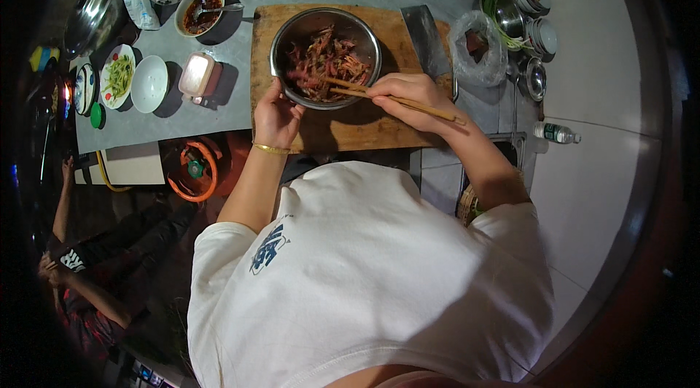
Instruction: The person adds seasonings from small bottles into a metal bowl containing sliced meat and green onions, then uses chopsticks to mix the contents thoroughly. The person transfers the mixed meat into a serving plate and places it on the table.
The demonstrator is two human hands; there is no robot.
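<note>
A stainless steel bowl (373, 32) stands on a wooden cutting board (311, 133), with dark reddish shredded food (328, 62) in it. My left hand (279, 117) grips the bowl's near left rim, the thumb over the edge and the fingers beneath. In my right hand (413, 98) is a pair of wooden chopsticks (404, 103), their tips down in the food; part of the food looks blurred. To the right of the bowl a cleaver (425, 38) lies flat on the board. Part of the board is hidden by the bowl and my hands.
Left of the board are a bowl of red sauce (188, 24), a lidded plastic container (197, 75), a white bowl (149, 84) and a plate of green shreds (117, 76). A plastic bag (489, 68) lies at right. An orange gas cylinder (214, 180) stands below; another person (98, 289) is at left.
</note>
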